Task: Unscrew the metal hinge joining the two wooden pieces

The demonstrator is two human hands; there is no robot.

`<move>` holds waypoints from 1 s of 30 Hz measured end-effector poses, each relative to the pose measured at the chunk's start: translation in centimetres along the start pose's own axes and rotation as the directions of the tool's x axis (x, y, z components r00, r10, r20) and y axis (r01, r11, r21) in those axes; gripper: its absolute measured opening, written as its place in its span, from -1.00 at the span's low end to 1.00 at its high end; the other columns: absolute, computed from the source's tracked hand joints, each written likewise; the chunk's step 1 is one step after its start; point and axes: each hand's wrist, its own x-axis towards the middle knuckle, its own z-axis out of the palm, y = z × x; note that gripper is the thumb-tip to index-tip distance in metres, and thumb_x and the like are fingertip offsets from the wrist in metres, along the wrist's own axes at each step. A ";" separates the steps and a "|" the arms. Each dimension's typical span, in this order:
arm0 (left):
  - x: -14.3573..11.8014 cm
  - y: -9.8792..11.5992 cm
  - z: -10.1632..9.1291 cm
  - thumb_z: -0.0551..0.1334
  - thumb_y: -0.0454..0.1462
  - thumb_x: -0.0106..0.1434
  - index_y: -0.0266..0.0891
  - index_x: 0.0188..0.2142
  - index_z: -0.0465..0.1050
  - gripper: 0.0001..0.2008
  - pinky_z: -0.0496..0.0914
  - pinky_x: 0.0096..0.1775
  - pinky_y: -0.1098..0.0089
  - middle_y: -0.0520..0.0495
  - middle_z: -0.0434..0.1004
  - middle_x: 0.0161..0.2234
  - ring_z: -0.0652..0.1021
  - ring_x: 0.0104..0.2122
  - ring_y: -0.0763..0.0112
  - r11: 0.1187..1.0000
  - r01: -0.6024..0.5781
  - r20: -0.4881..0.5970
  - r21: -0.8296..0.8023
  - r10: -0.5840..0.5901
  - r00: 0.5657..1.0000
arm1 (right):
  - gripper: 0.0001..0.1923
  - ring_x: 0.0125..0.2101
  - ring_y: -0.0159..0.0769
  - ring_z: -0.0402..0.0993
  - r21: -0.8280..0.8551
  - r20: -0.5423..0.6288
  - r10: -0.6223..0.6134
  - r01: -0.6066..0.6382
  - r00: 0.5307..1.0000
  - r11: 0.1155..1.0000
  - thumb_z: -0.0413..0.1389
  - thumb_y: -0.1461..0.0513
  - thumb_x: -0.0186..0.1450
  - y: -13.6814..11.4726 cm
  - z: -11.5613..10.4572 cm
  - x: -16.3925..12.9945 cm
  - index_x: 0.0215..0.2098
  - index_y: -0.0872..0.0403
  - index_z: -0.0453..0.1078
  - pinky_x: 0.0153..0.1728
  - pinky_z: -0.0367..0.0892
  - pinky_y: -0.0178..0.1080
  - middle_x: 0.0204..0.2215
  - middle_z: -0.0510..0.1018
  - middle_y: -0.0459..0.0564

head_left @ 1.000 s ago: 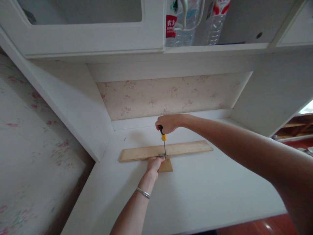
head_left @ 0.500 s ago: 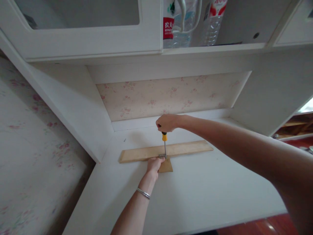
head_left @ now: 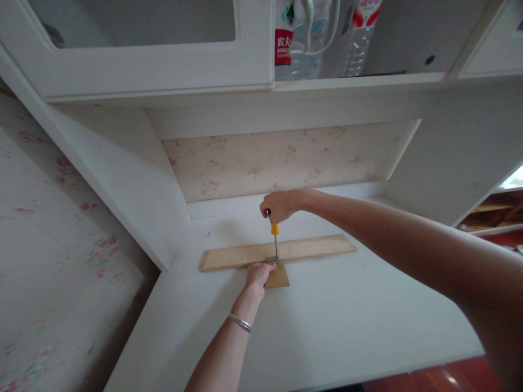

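Note:
My right hand (head_left: 281, 207) is closed around a screwdriver (head_left: 275, 229) with a yellow and black handle, held upright. Its shaft runs down to a small metal hinge (head_left: 271, 259) at the near edge of a long wooden board (head_left: 314, 248). Close beside the hinge, my left hand (head_left: 257, 273) is closed, with thumb and fingers pressed against the metal and the wood. Some of its fingers are hidden. Under the hinge, a shorter wooden piece (head_left: 278, 276) points towards me. The tip of the screwdriver meets the hinge; any screw there is too small to make out.
The wood lies on a white desktop (head_left: 347, 321) between white side panels. A small dark object, perhaps a screw (head_left: 208, 233), lies at the back left. Overhead, a cabinet (head_left: 163, 73) holds plastic bottles (head_left: 356, 49) and a white-handled container (head_left: 310, 43).
My right hand has turned slightly on the screwdriver handle, showing a bit more of it. The left hand, hinge and boards stay in place.

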 end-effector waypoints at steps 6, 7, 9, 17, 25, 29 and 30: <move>-0.2 0.1 0.0 0.39 -0.37 -0.14 -0.34 -0.47 0.55 -0.84 0.40 -0.28 0.33 -0.19 0.61 -0.34 0.57 -0.33 0.24 1.000 0.017 -0.003 -0.002 -0.017 1.000 | -0.67 -0.40 -0.25 0.44 -0.030 0.000 0.056 -0.056 0.998 0.998 0.04 0.19 0.17 0.4 0.0 0.2 -0.15 0.14 0.46 -0.38 0.21 -0.25 -0.37 0.54 0.10; -0.2 0.1 0.0 0.39 -0.37 -0.14 -0.34 -0.47 0.55 -0.84 0.40 -0.27 0.33 -0.19 0.61 -0.34 0.57 -0.33 0.25 1.000 0.017 -0.004 -0.001 -0.017 1.000 | -0.66 -0.39 -0.26 0.44 -0.026 -0.005 0.027 -0.027 1.000 0.999 0.05 0.24 0.14 0.4 0.0 0.2 -0.12 0.12 0.45 -0.38 0.21 -0.26 -0.31 0.55 0.09; -0.1 0.1 0.0 0.38 -0.38 -0.14 -0.34 -0.46 0.56 -0.84 0.40 -0.27 0.33 -0.19 0.61 -0.34 0.57 -0.33 0.25 1.000 0.017 -0.005 0.004 -0.017 1.000 | -0.58 -0.39 -0.28 0.44 -0.013 -0.010 -0.005 0.005 1.000 1.000 0.08 0.30 0.08 0.5 0.0 0.2 -0.06 0.09 0.42 -0.38 0.21 -0.27 -0.23 0.54 0.09; 0.1 -0.2 0.0 0.36 -0.37 -0.12 -0.35 -0.45 0.56 -0.84 0.41 -0.30 0.31 -0.21 0.60 -0.33 0.57 -0.34 0.23 1.000 0.011 -0.006 0.024 -0.011 1.000 | -0.60 -0.55 -0.29 0.42 -0.047 -0.028 0.083 -0.084 0.996 0.995 -0.07 0.14 0.24 0.4 -0.1 0.6 -0.13 0.21 0.45 -0.41 0.21 -0.24 -0.53 0.53 0.08; 0.1 -0.1 0.0 0.37 -0.37 -0.12 -0.35 -0.43 0.56 -0.83 0.40 -0.28 0.32 -0.20 0.61 -0.32 0.57 -0.31 0.22 1.000 0.006 -0.005 0.023 -0.005 1.000 | -0.62 -0.54 -0.23 0.42 -0.036 0.006 0.172 -0.171 0.985 0.985 0.02 0.10 0.17 -0.1 -0.1 0.6 -0.23 0.20 0.47 -0.44 0.22 -0.21 -0.53 0.52 0.11; 0.0 0.0 0.0 0.39 -0.37 -0.14 -0.35 -0.45 0.56 -0.83 0.40 -0.28 0.30 -0.21 0.60 -0.33 0.57 -0.32 0.21 1.000 0.014 -0.011 0.015 -0.014 1.000 | -0.67 -0.47 -0.23 0.43 -0.078 -0.011 0.093 -0.093 0.996 0.993 0.06 0.13 0.17 -0.4 -0.2 0.4 -0.24 0.21 0.46 -0.40 0.21 -0.23 -0.52 0.52 0.10; 0.0 0.0 0.0 0.39 -0.37 -0.14 -0.34 -0.45 0.56 -0.82 0.41 -0.28 0.30 -0.21 0.60 -0.32 0.57 -0.32 0.21 1.000 0.014 -0.011 0.009 -0.014 1.000 | -0.67 -0.44 -0.25 0.43 -0.077 -0.006 0.058 -0.058 0.998 0.995 0.09 0.20 0.13 -0.5 -0.2 0.4 -0.18 0.20 0.45 -0.40 0.21 -0.24 -0.45 0.54 0.10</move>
